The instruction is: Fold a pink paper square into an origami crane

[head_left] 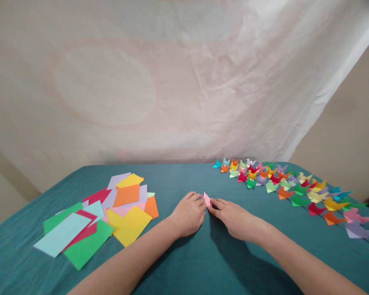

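A small piece of folded pink paper (pixel 207 199) stands between my two hands at the middle of the table, its pointed tip upward. My left hand (pixel 189 214) has its fingers curled against the paper's left side, and they cover part of it. From the right, my right hand (pixel 230 217) pinches the paper's lower edge between thumb and fingertips. How the lower folds lie is hidden by the fingers.
Loose coloured paper sheets (pixel 129 223) lie overlapping on the left of the green-covered table (pixel 178 270). Rows of small folded paper birds (pixel 301 188) fill the right side. A pale hanging sheet (pixel 178 82) stands behind the table.
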Motion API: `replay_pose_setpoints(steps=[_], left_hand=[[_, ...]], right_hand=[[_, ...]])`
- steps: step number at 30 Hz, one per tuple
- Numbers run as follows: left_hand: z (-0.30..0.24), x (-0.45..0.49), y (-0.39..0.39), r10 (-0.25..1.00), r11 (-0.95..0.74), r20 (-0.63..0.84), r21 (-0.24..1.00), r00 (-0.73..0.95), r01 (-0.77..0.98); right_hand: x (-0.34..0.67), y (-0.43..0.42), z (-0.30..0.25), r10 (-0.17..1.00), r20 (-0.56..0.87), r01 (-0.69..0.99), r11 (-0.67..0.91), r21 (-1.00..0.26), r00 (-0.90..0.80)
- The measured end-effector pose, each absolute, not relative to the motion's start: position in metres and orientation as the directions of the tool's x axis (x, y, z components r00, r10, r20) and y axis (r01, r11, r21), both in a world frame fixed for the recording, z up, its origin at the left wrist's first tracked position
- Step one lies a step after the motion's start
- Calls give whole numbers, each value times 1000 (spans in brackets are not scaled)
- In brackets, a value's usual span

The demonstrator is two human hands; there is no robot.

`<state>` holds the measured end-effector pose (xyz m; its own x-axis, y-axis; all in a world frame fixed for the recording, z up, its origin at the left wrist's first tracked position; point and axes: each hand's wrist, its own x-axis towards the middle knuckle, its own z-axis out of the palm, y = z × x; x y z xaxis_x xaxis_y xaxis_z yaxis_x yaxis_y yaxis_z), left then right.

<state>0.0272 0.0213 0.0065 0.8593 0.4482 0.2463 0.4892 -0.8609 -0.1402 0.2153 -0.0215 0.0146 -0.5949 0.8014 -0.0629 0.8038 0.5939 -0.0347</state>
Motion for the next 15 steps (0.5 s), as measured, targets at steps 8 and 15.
replay_pose_setpoints(steps=[8, 15], left_hand=[[6, 26, 21, 457, -858, 247, -129, 854, 497], [6, 26, 22, 457, -861, 241, -119, 856, 494]], right_hand=[[228, -14, 19, 748, -81, 749, 643, -157, -659], [230, -13, 21, 750, -70, 745, 633, -211, -657]])
